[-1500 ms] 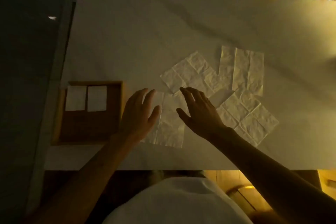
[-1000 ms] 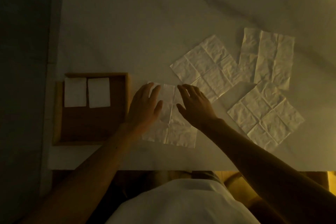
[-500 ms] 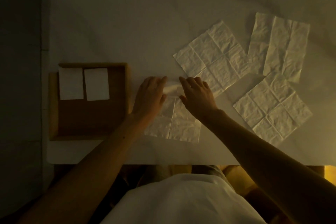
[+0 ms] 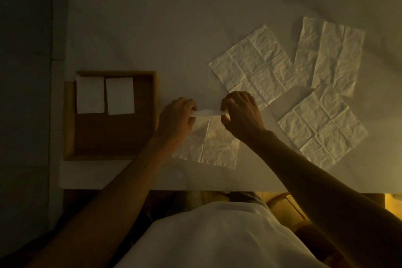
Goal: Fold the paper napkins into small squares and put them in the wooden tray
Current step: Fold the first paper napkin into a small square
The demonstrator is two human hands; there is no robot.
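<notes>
A creased paper napkin lies flat near the front edge of the white table. My left hand and my right hand each pinch a far corner of it, and the far edge is lifted off the table and curled toward me between them. To the left stands a square wooden tray with two folded white squares side by side in its far half. Three more unfolded napkins lie spread out to the right.
The table's front edge runs just past the napkin, and its left edge runs beside the tray. My white shirt and lap fill the bottom of the view. The dim far half of the table carries nothing I can make out.
Both hands slid up the flat napkin to its far edge, closed on the corners and raised that edge. The view also shifted, so the tray and napkins sit lower and further right.
</notes>
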